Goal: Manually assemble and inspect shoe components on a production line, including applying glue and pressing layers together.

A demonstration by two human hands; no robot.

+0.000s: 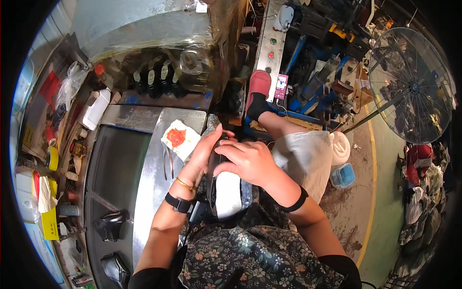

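The white-and-black piece (228, 193) lies at our hands' six o'clock. Our right hand (249, 160) curls over its dark end, thumb apart; whether it or our left hand (207, 148) pinches, we cannot tell.

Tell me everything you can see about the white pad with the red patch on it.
The white pad is roughly four-sided with slightly uneven edges, and looks like cloth or folded paper. An orange-red patch covers its middle toward the upper left; what the substance is can't be told. The pad lies slanted on the metal surface, near two thin curved prongs below it. The left hand is to its right; whether they touch is unclear.
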